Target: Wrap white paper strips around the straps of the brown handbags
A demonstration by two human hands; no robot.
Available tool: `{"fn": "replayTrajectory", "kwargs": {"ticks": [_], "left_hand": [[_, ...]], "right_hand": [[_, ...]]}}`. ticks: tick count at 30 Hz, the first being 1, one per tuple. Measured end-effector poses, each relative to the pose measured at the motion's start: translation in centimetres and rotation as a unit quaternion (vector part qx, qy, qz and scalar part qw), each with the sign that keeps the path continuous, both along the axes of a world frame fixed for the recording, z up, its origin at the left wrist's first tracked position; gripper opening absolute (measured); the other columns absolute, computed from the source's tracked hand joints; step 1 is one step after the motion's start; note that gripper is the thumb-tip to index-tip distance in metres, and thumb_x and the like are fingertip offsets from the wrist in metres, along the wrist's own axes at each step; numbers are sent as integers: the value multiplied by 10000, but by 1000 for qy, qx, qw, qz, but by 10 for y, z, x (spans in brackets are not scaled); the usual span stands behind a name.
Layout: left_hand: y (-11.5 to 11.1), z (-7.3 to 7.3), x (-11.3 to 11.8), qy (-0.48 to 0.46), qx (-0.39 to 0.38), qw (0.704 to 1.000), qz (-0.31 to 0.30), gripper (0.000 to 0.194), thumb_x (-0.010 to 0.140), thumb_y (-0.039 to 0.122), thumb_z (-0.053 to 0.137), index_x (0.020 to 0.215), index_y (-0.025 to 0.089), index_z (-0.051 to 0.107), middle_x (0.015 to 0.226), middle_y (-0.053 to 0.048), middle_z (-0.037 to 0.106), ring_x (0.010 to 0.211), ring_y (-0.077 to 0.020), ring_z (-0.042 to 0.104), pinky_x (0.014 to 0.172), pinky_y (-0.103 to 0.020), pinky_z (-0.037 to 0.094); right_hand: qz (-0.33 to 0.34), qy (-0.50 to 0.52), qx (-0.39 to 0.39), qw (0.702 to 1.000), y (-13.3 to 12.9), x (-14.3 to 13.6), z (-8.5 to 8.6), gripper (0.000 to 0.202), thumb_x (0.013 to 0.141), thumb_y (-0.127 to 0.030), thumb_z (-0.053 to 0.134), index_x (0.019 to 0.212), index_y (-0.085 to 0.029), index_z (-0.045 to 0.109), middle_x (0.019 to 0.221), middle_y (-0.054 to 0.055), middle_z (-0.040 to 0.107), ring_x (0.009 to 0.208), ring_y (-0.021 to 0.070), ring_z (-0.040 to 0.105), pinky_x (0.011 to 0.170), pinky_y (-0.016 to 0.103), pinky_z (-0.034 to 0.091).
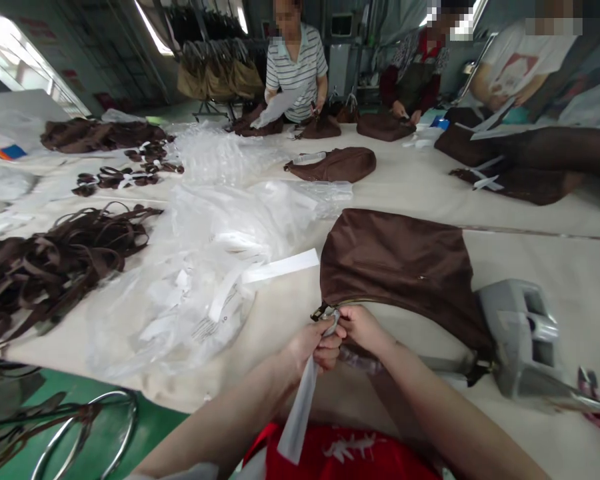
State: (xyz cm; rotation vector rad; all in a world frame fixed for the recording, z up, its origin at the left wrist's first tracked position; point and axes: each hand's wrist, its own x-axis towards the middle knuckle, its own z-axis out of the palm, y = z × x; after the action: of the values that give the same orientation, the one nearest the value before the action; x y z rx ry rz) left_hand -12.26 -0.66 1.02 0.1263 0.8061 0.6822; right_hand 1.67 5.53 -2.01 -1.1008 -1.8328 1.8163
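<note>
A brown handbag point(397, 257) lies on the table in front of me, its zipped opening towards my body. At the bag's near left corner, by the metal strap ring, my left hand point(316, 343) is closed around a white paper strip point(300, 413) whose tail hangs down over my red apron. Touching it from the right, my right hand point(363, 328) pinches the strip's upper end where it wraps around the hardware. The fingertips hide the exact grip. Towards the bag's right corner runs a partly wrapped strap, half hidden under my right forearm.
A grey tape dispenser point(520, 347) stands right of the bag. Clear plastic bags point(220, 267) and a loose white strip point(283, 265) lie left. Brown straps point(55, 260) are heaped further left. Across the table, several people handle brown bags; another bag point(335, 165) lies between.
</note>
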Motion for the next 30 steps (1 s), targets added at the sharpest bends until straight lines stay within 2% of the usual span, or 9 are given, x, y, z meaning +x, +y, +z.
{"fn": "replayTrajectory", "kwargs": {"ticks": [3, 5, 7, 10, 12, 15, 19, 23, 30], "left_hand": [[-4, -3, 4, 110, 49, 993, -8, 390, 914, 399, 327, 713, 149, 550, 411, 94, 186, 318, -48, 99, 364, -187, 88], [-7, -6, 6, 244, 112, 963, -14, 442, 913, 410, 286, 682, 151, 560, 399, 75, 228, 326, -68, 154, 377, -210, 136], [-10, -7, 7, 420, 216, 881, -18, 443, 911, 410, 298, 670, 157, 570, 436, 28, 344, 376, -96, 289, 422, -231, 229], [-13, -6, 5, 640, 353, 681, -40, 309, 893, 365, 396, 761, 171, 597, 620, -53, 515, 571, -164, 486, 570, -273, 341], [-15, -6, 4, 712, 388, 579, -79, 268, 899, 333, 392, 899, 172, 606, 742, -94, 569, 668, -208, 538, 632, -301, 365], [-16, -8, 8, 755, 397, 497, -160, 313, 908, 251, 353, 1127, 147, 550, 876, -144, 592, 743, -254, 582, 661, -335, 400], [-17, -14, 15, 782, 394, 418, -243, 411, 866, 121, 382, 1273, 118, 442, 962, -165, 586, 804, -265, 613, 673, -341, 438], [-19, -13, 17, 790, 396, 402, -241, 406, 877, 131, 376, 1281, 131, 417, 982, -145, 590, 828, -251, 621, 666, -316, 442], [-22, -6, 4, 742, 355, 552, -137, 190, 930, 282, 323, 901, 199, 492, 751, -76, 598, 686, -218, 591, 607, -302, 354]], "right_hand": [[-14, -62, 28, 998, -2, -2, 3, 189, 766, -266, 532, 601, -179, 560, 494, -24, 562, 441, 99, 487, 430, 201, 351], [-18, -69, 29, 997, -3, 0, 3, 159, 747, -234, 540, 598, -183, 565, 478, -25, 565, 424, 99, 488, 420, 198, 358], [-31, -52, 9, 998, -4, 3, 2, 110, 741, -232, 551, 645, -190, 581, 521, -21, 597, 435, 103, 507, 422, 200, 384], [-86, -22, -29, 996, -4, 10, 0, 108, 752, -305, 582, 714, -204, 583, 598, -17, 629, 449, 109, 532, 413, 206, 405], [-107, -6, -62, 992, -3, 13, 1, 214, 770, -396, 576, 680, -202, 573, 565, -14, 607, 415, 111, 517, 379, 210, 378], [-96, 11, -119, 988, -3, 13, 6, 429, 813, -558, 472, 629, -189, 587, 498, 8, 582, 359, 113, 484, 335, 219, 330], [-83, -16, -119, 989, -5, 9, 9, 606, 817, -676, 360, 590, -169, 603, 447, 28, 565, 327, 115, 468, 322, 228, 330], [-65, -34, -94, 993, -8, 11, 9, 446, 776, -591, 525, 629, -175, 590, 481, 0, 574, 340, 101, 462, 328, 214, 318], [-64, 59, -110, 990, -20, 8, 14, 361, 768, -527, 567, 685, -175, 567, 553, -22, 579, 410, 76, 470, 380, 185, 321]]}}
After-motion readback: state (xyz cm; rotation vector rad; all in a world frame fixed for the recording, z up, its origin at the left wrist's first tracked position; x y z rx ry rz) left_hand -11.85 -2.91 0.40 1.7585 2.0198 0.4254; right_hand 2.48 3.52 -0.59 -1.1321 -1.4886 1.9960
